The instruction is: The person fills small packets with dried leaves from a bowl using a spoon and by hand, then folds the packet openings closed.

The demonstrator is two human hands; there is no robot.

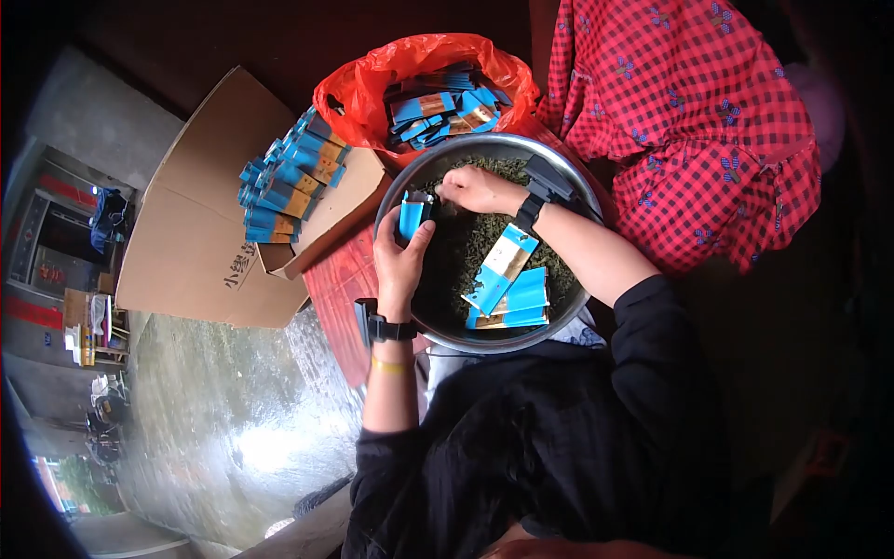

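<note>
My left hand [399,265] is closed around a small blue packet [411,219], whose open mouth faces up over the left side of the metal basin [480,347]. Beside that mouth, my right hand [480,190] is closed with its fingertips together; what they pinch, if anything, is hidden. Dark green dried leaves [470,252], looking like loose tea, fill the basin. On the leaves near my body lie several flat blue-and-gold packets [506,268], some stacked.
A red plastic bag [358,93] behind the basin holds many flat packets [447,107]. Left of it, filled blue packets [293,177] are piled in an open cardboard box [205,196]. Red checked cloth [680,121] is at the right. A red wooden surface [345,289] shows beneath.
</note>
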